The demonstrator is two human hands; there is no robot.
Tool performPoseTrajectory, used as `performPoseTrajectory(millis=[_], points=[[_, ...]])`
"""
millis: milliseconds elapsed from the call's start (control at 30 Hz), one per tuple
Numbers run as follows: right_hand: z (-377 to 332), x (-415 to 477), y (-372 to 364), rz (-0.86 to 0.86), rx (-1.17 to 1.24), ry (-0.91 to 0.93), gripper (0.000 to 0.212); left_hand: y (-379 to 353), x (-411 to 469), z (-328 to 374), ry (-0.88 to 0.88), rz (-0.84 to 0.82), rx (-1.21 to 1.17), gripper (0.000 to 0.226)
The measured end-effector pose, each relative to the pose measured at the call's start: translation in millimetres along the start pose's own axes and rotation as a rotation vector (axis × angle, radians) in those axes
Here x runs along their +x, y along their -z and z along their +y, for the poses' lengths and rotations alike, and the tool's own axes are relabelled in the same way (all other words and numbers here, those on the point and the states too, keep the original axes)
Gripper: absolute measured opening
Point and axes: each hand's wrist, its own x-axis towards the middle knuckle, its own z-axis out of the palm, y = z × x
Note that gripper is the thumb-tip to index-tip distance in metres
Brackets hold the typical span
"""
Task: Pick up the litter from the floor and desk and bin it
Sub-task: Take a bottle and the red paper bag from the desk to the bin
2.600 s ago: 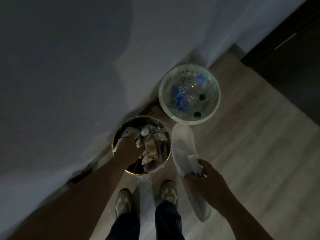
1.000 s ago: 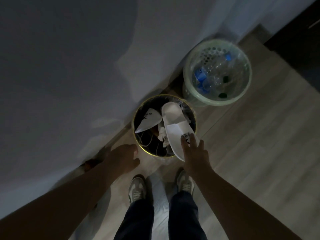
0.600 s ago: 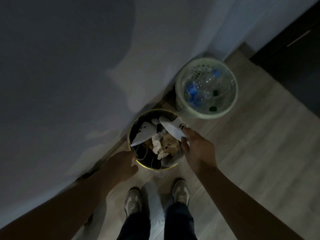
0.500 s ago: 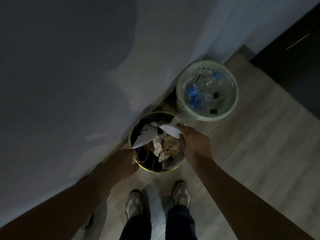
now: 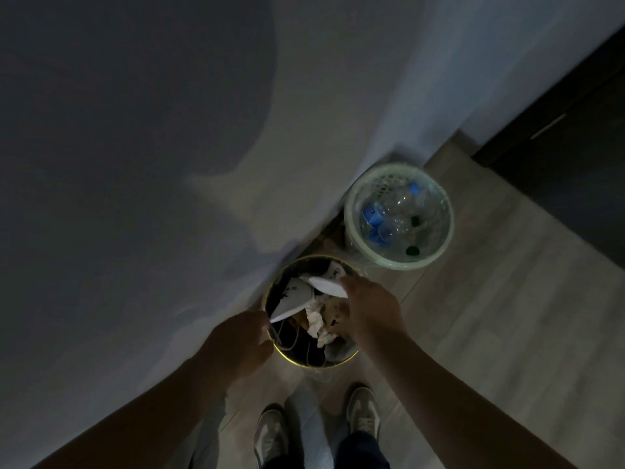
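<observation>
right hand (image 5: 368, 309) pinches white slipper (image 5: 326, 286) over bin (image 5: 314, 365); left hand (image 5: 236, 343) at its rim, grip unclear

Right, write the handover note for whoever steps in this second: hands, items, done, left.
Left hand: at the near-left rim of the gold-rimmed bin; grip unclear in the dim light.
Right hand: over that bin, holds the second slipper by its end, slipper partly inside.
First slipper: in the bin beside crumpled paper.
Bottle bin: stands next to it by the wall.
Done: one slipper binned.
Left: release the second; other litter on floor or desk is out of view.
</observation>
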Motion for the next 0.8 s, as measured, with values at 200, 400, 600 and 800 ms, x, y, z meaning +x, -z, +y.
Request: performPoseTrajectory(millis=[200, 400, 600, 800], points=[[-12.3, -66.8, 113.8, -0.035, -0.113, 0.016, 0.031, 91.4, -60.2, 62.7, -0.154, 0.144, 0.104, 0.063], [-35.0, -136.0, 272.0, 0.08, -0.189, 0.06, 0.045, 204.9, -139.7, 138.5, -0.37, 0.328, 0.103, 0.061], [-58.0, -226.4, 462.9, 0.395, -0.162, 0.107, 0.043, 345.5, -242.4, 239.3, -0.477, 0.52, 0.246, 0.052], [-73.8, -316.6, 603.3, 0.689, -0.124, 0.235, 0.046, 449.7, -345.5, 328.5, -0.551, 0.812, 0.279, 0.073]])
